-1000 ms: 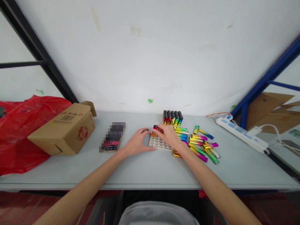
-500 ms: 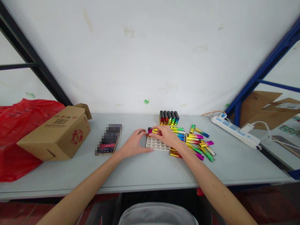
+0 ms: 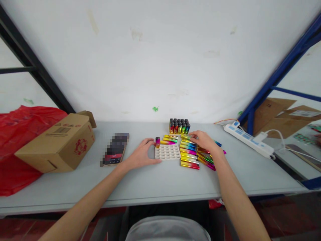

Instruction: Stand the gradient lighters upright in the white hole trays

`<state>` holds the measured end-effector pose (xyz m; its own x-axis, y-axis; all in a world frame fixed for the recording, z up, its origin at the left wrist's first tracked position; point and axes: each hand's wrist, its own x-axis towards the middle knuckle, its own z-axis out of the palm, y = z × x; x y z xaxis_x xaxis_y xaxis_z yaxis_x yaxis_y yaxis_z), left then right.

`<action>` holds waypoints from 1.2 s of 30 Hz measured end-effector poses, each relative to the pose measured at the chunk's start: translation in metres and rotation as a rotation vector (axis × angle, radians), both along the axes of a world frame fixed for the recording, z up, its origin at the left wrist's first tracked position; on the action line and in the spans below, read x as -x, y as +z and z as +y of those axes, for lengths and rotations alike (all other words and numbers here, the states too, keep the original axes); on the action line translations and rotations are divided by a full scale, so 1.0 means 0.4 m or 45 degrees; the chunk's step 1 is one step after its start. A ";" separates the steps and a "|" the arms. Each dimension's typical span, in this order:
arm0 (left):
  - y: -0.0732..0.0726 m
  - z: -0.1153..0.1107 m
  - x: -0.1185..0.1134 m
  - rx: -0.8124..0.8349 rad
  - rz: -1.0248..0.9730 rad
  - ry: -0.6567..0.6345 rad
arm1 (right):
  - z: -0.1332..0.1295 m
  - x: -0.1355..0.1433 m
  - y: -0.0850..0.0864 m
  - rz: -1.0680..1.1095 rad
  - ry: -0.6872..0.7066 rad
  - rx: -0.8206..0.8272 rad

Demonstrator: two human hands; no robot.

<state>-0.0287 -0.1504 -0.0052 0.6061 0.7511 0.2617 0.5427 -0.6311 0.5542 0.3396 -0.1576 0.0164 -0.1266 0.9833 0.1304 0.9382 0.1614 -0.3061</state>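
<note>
My left hand (image 3: 142, 154) curves around the left side of the white holed tray (image 3: 167, 152), its thumb along the near edge and its fingertips at the far-left corner. Beside those fingertips one purple-and-gold lighter (image 3: 157, 142) stands upright at the tray's corner. My right hand (image 3: 203, 140) is over the loose lighters to the right, its fingers bent around the end of a gold lighter (image 3: 185, 136); the fingertips are partly hidden. Several shiny, multicoloured lighters (image 3: 190, 160) lie in a row beside the tray, and two or three lie behind it (image 3: 168, 142).
A block of upright black-topped lighters (image 3: 179, 126) stands near the wall. On the left are a phone (image 3: 115, 149), a cardboard box (image 3: 60, 142) and a red plastic bag (image 3: 15, 144). A white power strip (image 3: 248, 140) with cables lies at the right.
My right hand has moved from the tray rightwards to the loose lighters, uncovering the tray and the lighters behind it. My left hand stays at the tray. The view has shifted slightly.
</note>
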 end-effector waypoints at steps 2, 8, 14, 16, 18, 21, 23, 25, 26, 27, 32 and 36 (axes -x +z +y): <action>0.001 -0.004 -0.003 -0.016 -0.008 0.024 | -0.003 -0.001 0.001 0.038 0.048 -0.032; -0.005 -0.007 -0.006 -0.039 -0.018 0.023 | -0.005 0.009 0.001 0.663 -0.023 -0.363; -0.009 -0.007 -0.007 -0.041 -0.025 0.025 | 0.002 0.122 0.013 1.732 -0.100 -0.313; -0.008 -0.007 -0.007 -0.039 -0.022 0.019 | -0.005 0.165 0.019 1.972 -0.065 -0.241; -0.008 -0.007 -0.008 -0.033 -0.016 0.015 | -0.015 0.201 0.026 2.113 -0.032 -0.153; -0.007 -0.008 -0.008 -0.030 -0.018 0.014 | -0.034 0.241 0.035 2.169 0.061 0.035; -0.006 -0.008 -0.008 -0.032 -0.026 0.013 | -0.045 0.260 0.038 2.100 0.138 0.143; -0.005 -0.009 -0.008 -0.029 -0.031 0.013 | -0.051 0.276 0.037 1.971 0.184 0.193; -0.005 -0.009 -0.008 -0.027 -0.034 0.013 | -0.053 0.283 0.034 1.903 0.195 0.197; -0.004 -0.009 -0.008 -0.028 -0.037 0.011 | -0.053 0.289 0.031 1.845 0.200 0.198; -0.006 -0.007 -0.007 -0.046 -0.044 -0.004 | -0.049 0.307 0.017 1.680 0.203 0.273; -0.007 -0.006 -0.007 -0.051 -0.032 0.007 | -0.047 0.310 0.015 1.595 0.199 0.280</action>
